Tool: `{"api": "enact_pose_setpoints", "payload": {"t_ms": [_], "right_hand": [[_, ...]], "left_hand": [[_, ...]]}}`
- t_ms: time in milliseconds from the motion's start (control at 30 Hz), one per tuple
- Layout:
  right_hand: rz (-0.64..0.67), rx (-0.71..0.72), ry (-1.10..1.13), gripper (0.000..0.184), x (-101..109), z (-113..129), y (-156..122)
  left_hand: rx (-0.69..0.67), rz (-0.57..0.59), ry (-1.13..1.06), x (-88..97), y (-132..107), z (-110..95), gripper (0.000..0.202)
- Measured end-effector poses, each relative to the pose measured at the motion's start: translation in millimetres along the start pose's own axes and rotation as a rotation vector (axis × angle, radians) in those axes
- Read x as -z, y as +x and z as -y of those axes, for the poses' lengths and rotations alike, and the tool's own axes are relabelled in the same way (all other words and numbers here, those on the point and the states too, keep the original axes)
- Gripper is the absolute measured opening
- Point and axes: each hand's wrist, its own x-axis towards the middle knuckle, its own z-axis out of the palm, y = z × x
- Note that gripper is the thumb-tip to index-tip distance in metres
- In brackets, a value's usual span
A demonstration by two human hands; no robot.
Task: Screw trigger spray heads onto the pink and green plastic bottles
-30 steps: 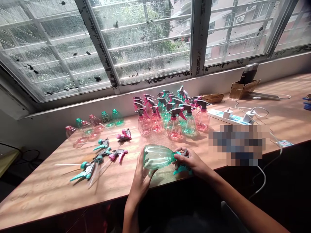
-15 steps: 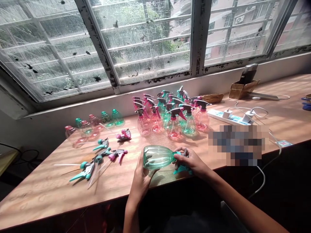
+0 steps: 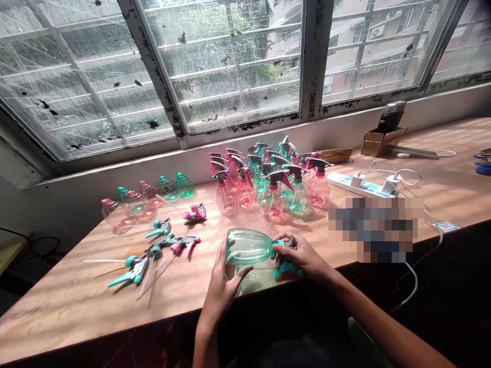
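A clear green spray bottle [image 3: 248, 246] lies on its side just above the front edge of the wooden table [image 3: 69, 301]. My left hand [image 3: 223, 282] is wrapped around the bottle's wide base from below. At the neck, my right hand [image 3: 301, 255] is closed around the teal trigger head [image 3: 286, 267], which sits on the bottle. Both hands hold the same bottle between them.
Several assembled pink and green spray bottles [image 3: 274, 179] stand behind. Loose trigger heads [image 3: 153, 250] with tubes lie left, and headless bottles [image 3: 148, 197] farther left. A power strip [image 3: 360, 185] with cables, a blurred patch and a cardboard box [image 3: 381, 140] are at right.
My left hand has shifted slightly around the bottle's base, with the thumb now further over it. The bottle and right hand stay nearly where they were.
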Motion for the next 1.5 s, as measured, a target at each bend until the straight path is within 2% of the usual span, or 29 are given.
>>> {"api": "enact_pose_setpoints", "payload": {"t_ms": [133, 300, 467, 633, 800, 900, 1167, 1367, 1500], "right_hand": [[0.011, -0.007, -0.008, 0.043, 0.3, 0.0, -0.5], [0.011, -0.005, -0.008, 0.043, 0.7, -1.9, -0.4], [0.015, -0.010, -0.005, 0.044, 0.3, -1.5, 0.5], [0.020, -0.004, 0.005, 0.042, 0.0, 0.6, 0.0], [0.046, -0.017, -0.031, 0.043, 2.1, -2.8, 0.5], [0.069, -0.023, -0.040, 0.044, 3.1, -4.8, 0.9], [0.000, -0.026, -0.018, 0.044, 0.1, 2.6, -0.1], [0.034, -0.026, -0.020, 0.045, 0.6, 1.4, -1.3], [0.039, -0.026, -0.028, 0.044, 1.4, -0.1, -0.9]], "left_hand": [[0.031, 0.012, -0.063, -0.4, -1.9, 2.0, 0.084], [0.041, 0.008, -0.039, 1.1, 0.4, -2.4, 0.072], [0.015, -0.010, 0.007, 2.9, 1.3, -1.0, 0.068], [0.008, 0.005, -0.042, 3.0, -1.9, 1.9, 0.073], [0.033, -0.009, -0.025, 3.2, -4.4, -3.5, 0.089], [0.064, -0.004, -0.073, 2.9, -3.9, -4.5, 0.087], [0.041, 0.027, -0.077, 2.9, -4.1, 3.6, 0.082], [0.096, 0.042, -0.116, 0.9, -4.4, -3.2, 0.092], [0.108, 0.019, -0.116, 0.9, -2.4, -4.4, 0.084]]}}
